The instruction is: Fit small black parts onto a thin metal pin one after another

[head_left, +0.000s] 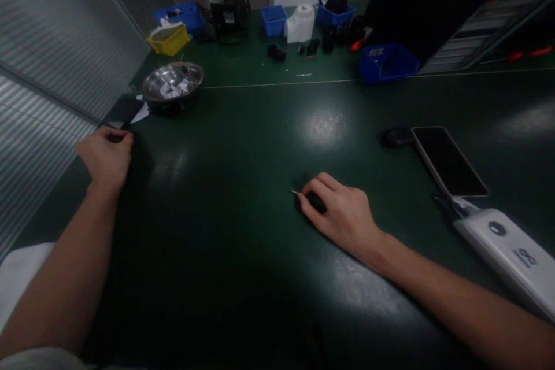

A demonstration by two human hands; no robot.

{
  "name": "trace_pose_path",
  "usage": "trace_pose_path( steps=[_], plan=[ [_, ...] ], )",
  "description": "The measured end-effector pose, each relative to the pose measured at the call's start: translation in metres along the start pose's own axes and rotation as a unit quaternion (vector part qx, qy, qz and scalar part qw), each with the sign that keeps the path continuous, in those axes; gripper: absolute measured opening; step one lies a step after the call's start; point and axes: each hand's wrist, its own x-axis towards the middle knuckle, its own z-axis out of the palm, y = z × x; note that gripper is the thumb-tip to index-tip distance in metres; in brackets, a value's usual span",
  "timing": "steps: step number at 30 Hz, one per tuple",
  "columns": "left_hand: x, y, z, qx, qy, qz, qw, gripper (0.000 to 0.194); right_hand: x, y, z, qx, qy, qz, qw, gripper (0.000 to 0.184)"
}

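Observation:
My right hand (342, 211) rests low over the middle of the green tabletop (225, 185). Its thumb and index finger pinch a thin, pale, pin-like piece (293, 191) that points to the left; its exact kind does not show. Far to the left, my left hand (107, 153) has thumb and fingers drawn together beside a flat dark object (122, 113) with white paper (141, 111) at its edge. Whatever lies between the left fingertips is too dark to make out. Just beyond that hand stands a shiny metal bowl (150, 89) with white scraps in it.
To the right lie a black mouse (398, 137), a phone (451, 162) and a white device (511, 254). Along the back stand a yellow bin (169, 45), several blue bins (368, 72), a white vented housing (300, 24) and small black parts (276, 52). A glass partition borders the left.

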Motion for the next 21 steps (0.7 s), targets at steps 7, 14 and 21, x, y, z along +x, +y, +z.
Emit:
trace_pose_path(
  steps=[7, 14, 21],
  plan=[
    [-0.006, 0.008, -0.002, -0.025, 0.063, -0.032, 0.997, 0.031, 0.0, 0.0, -0.001, -0.004, -0.002, 0.001, 1.0, 0.026],
    [-0.005, 0.024, 0.001, -0.05, 0.102, -0.002, 0.994, 0.021, 0.001, 0.0, 0.0, -0.008, -0.001, -0.004, 1.0, 0.025],
    [-0.104, 0.164, -0.013, -0.226, -0.039, 0.283, 0.931, 0.019, 0.002, 0.0, 0.0, 0.003, 0.002, 0.0, 1.0, 0.026]
  ],
)
